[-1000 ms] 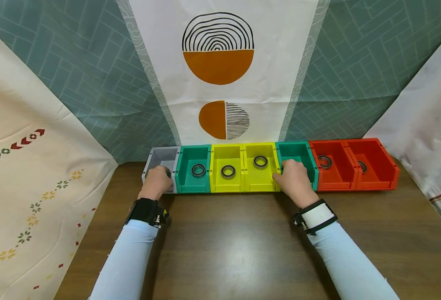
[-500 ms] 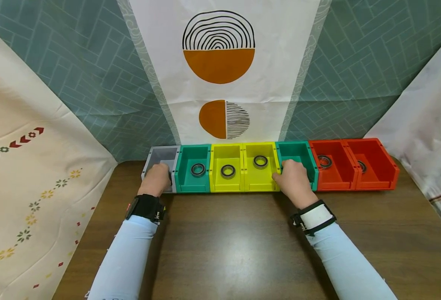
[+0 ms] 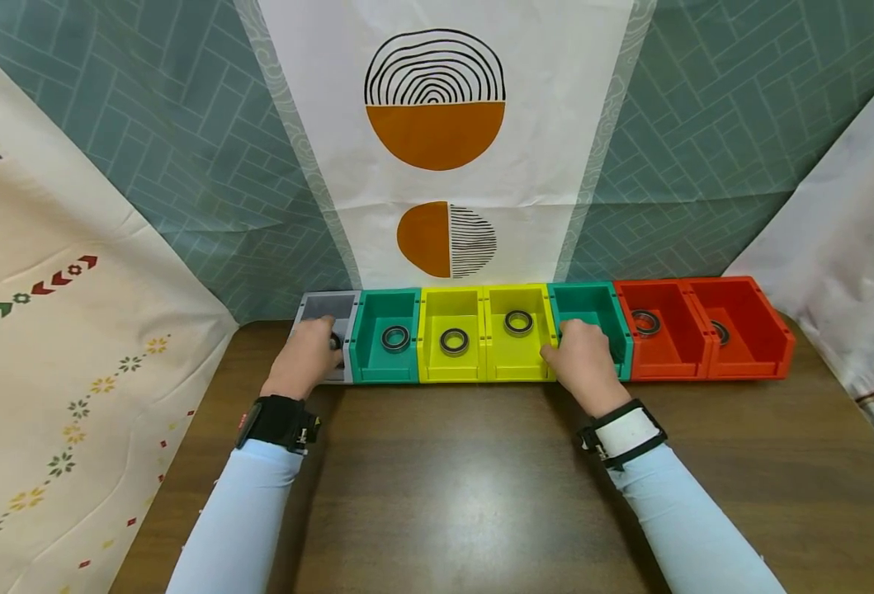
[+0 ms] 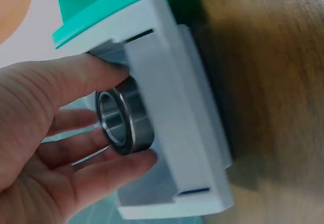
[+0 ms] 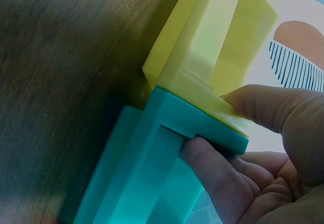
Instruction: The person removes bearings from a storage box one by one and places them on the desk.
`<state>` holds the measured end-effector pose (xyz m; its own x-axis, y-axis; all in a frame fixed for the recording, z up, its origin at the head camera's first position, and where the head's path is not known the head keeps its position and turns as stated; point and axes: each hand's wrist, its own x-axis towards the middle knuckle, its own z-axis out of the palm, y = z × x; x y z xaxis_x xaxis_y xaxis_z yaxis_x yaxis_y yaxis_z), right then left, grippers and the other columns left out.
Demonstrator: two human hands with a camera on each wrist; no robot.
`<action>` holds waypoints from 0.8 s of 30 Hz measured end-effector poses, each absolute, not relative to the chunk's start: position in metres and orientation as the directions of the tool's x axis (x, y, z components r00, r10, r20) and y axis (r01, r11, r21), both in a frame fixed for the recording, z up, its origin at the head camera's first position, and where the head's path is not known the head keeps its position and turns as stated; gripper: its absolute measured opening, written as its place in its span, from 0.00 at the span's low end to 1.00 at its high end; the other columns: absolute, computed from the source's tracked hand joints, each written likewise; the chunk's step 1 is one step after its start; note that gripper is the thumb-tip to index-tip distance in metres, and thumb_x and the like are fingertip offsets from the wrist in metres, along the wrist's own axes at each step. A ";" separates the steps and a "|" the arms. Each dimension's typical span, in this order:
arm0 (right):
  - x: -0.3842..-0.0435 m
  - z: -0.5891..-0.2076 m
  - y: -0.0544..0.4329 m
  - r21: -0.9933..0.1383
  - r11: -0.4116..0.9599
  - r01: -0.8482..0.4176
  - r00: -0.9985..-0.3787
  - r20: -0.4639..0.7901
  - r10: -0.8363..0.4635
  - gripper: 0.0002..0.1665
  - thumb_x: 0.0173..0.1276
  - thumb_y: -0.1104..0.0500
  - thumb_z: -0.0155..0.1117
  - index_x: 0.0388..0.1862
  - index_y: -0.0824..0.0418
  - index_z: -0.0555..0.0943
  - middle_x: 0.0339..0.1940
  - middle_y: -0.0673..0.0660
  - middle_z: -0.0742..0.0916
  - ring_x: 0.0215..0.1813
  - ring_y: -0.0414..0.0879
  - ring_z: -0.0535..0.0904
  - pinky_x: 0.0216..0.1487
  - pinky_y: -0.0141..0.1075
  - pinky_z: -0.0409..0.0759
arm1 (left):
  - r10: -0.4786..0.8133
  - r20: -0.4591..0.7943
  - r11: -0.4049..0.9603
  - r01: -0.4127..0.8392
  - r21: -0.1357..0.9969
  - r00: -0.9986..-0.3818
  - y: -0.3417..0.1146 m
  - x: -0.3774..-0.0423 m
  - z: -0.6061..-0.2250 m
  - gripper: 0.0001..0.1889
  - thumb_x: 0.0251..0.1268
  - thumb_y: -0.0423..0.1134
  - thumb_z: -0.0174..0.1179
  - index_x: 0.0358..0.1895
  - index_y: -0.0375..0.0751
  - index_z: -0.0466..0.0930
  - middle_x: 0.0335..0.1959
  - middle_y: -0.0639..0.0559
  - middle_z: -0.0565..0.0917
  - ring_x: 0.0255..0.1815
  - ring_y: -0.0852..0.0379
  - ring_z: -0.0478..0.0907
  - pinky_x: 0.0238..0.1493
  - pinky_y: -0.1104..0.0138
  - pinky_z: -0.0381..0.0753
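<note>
At the grey bin (image 3: 338,305) on the row's left end, my left hand (image 3: 303,359) pinches a ball bearing (image 4: 124,115) between thumb and fingers. The left wrist view shows the bearing tilted on edge, just inside the bin's low front lip (image 4: 172,113). My right hand (image 3: 583,363) grips the side wall where the right yellow bin (image 3: 518,359) meets the right green bin (image 3: 585,301). Its thumb lies on the yellow side and its fingers reach into the green bin. The floor of that green bin is partly hidden by the hand.
More bearings lie in the left green bin (image 3: 395,338), the left yellow bin (image 3: 454,341), the right yellow bin and both red bins (image 3: 670,355) (image 3: 748,355). The joined row stands on a brown wooden table (image 3: 444,495), against a patterned cloth backdrop (image 3: 258,165).
My left hand has shifted slightly left and its fingers have spread, so the bearing now shows beside it in the head view. My right hand keeps its grip on the bin wall.
</note>
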<state>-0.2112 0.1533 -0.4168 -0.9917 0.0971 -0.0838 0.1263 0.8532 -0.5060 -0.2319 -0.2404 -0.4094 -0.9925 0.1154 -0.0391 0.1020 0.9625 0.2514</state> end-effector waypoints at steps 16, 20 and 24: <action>-0.212 -0.417 0.154 -0.482 0.867 0.126 -0.992 -0.077 0.101 0.19 0.62 0.56 0.60 0.45 0.70 0.76 0.34 0.63 0.80 0.31 0.52 0.76 0.22 0.32 0.74 | -0.036 0.368 0.885 0.141 0.443 -0.929 -0.218 -0.197 -0.375 0.22 0.53 0.34 0.62 0.54 0.33 0.76 0.45 0.37 0.81 0.41 0.45 0.78 0.33 0.55 0.82; -0.212 -0.418 0.154 -0.487 0.866 0.117 -0.993 -0.069 0.096 0.17 0.61 0.56 0.60 0.42 0.69 0.76 0.32 0.62 0.80 0.29 0.51 0.76 0.21 0.32 0.73 | 0.036 0.357 0.875 0.202 0.440 -0.933 -0.213 -0.191 -0.375 0.23 0.59 0.36 0.58 0.58 0.31 0.71 0.53 0.35 0.76 0.53 0.40 0.73 0.46 0.49 0.80; -0.212 -0.419 0.154 -0.486 0.866 0.116 -0.993 -0.066 0.096 0.17 0.61 0.56 0.60 0.42 0.68 0.76 0.31 0.62 0.80 0.29 0.51 0.76 0.21 0.32 0.73 | 0.082 0.342 0.890 0.223 0.398 -0.936 -0.209 -0.184 -0.379 0.25 0.66 0.42 0.52 0.62 0.32 0.66 0.56 0.32 0.71 0.56 0.39 0.69 0.49 0.47 0.78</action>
